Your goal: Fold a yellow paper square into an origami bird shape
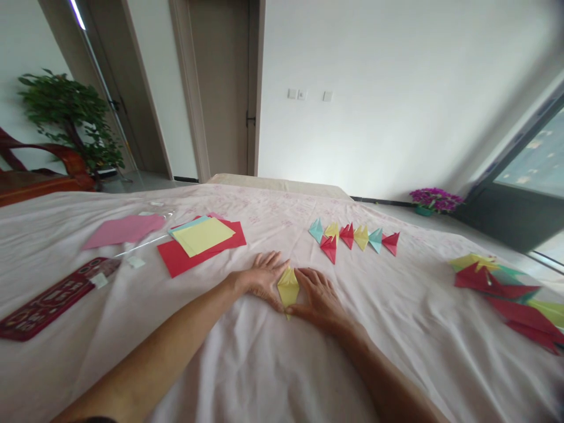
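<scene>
A yellow folded paper (288, 285), kite-shaped with its point toward me, lies on the pale pink cloth (259, 364) between my hands. My left hand (267, 277) rests at its left side, fingers spread out flat and thumb near the lower tip. On the opposite side my right hand (319, 296) lies with fingers stretched forward, its thumb at the lower part of the paper. Both hands touch the paper's edges and are open against the cloth. Their undersides are hidden.
Square paper sheets (205, 235) lie ahead left, near pink paper (126, 229) and a dark red packet (53, 299). Several small folded papers (347, 235) form a row ahead right. Larger folded pieces (493, 282) sit at far right. The cloth is wrinkled.
</scene>
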Demonstrator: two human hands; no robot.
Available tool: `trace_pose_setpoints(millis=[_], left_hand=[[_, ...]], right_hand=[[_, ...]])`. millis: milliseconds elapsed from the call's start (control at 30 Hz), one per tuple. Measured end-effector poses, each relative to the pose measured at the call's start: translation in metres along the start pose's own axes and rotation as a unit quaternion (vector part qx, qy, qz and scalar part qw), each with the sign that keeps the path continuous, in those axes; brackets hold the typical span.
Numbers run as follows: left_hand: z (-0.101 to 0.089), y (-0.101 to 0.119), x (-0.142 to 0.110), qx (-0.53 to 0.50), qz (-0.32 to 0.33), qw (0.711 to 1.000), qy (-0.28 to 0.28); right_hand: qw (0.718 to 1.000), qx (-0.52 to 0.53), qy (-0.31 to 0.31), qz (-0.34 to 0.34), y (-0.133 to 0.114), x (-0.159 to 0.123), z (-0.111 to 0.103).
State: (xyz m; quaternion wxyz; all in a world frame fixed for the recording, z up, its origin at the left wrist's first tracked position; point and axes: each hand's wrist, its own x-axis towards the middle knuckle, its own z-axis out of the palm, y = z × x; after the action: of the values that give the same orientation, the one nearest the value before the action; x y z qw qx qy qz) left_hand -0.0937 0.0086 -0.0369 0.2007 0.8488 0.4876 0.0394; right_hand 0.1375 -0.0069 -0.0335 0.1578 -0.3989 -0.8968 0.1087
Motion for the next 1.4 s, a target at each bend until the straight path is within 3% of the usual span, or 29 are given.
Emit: trace_pose_setpoints(millis=[233,500,833,1100,1400], left_hand=[[0.006,-0.001,-0.017,-0.044,0.048,0.993,0.096],[0.008,0.003,-0.04,-0.071,0.026,0.981,0.18],[0.01,0.004,-0.042,-0.053,-0.001,0.982,0.18],[0.02,0.013,-0.035,-0.016,-0.041,0.979,0.198],[0.023,0.023,-0.025,-0.002,-0.058,0.984,0.166]], right_hand=[[0.999,0.049,0.012,0.002,0.009,0.002,0.006],[0.994,0.105,0.038,0.017,0.022,0.002,0.006],[0.993,0.115,0.03,0.018,0.011,0.004,-0.001],[0.992,0.122,0.03,0.014,0.019,0.004,0.003],[0.99,0.136,0.036,0.006,0.02,0.004,0.004]])
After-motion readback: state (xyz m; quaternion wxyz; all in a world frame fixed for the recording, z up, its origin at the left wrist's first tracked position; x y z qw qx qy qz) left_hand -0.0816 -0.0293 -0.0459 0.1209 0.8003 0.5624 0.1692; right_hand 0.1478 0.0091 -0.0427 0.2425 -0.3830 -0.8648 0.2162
